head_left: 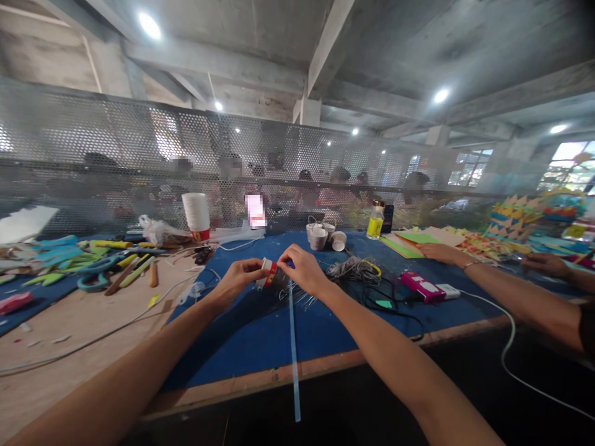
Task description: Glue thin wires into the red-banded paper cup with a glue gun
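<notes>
My left hand (242, 280) grips a small paper cup (268, 272), white with a red band, tipped on its side above the blue mat (223, 353). Close against the cup, my right hand (302, 269) is closed in a pinch. A bit of something dark blue shows at its fingertips, too small to name. A narrow pale translucent strip (294, 347) runs from under these fingers down past the table's front edge; whether they hold it, I cannot tell. Thin wires (304, 300) lie on the mat below my right hand.
Small cups with wire handles (318, 238) stand behind; a cup stack (196, 214) is at left, near blue scissors (97, 272). Tangled cord (353, 271), a magenta box (422, 287) and a yellow bottle (375, 222) are right. A co-worker's hand (439, 253) rests on coloured paper.
</notes>
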`<state>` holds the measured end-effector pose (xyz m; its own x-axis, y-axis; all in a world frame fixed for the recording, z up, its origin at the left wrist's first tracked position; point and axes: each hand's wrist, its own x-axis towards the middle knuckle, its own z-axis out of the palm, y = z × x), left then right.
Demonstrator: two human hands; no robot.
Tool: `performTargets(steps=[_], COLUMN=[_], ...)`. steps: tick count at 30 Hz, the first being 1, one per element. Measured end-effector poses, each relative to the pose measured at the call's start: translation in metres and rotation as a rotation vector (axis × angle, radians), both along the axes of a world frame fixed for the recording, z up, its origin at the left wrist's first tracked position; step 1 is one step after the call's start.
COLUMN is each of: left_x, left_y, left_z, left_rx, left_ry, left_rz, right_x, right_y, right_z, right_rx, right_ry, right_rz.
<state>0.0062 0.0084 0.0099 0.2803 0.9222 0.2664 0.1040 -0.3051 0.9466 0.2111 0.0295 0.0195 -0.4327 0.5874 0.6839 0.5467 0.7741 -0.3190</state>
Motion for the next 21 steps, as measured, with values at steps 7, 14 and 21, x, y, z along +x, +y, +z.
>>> performTargets(steps=[7, 14, 21], left_x=[0.0009, 0.0006, 0.0016], left_y=[-0.0003, 0.0017, 0.0000], left_z=[-0.0008, -0.0022, 0.0007], left_rx=[-0.024, -0.028, -0.049], left_ry=[-0.013, -0.035, -0.059], left_rz=[-0.008, -0.005, -0.005], right_x=[-0.0015, -0.0011, -0.0002], right_y=[-0.0009, -0.0005, 0.0003], right_z=[0.0002, 0.0003, 0.0003], right_rx=[0.014, 0.015, 0.002], right_ry=[-0.029, -0.017, -0.015], right_rz=[-0.021, -0.026, -0.019])
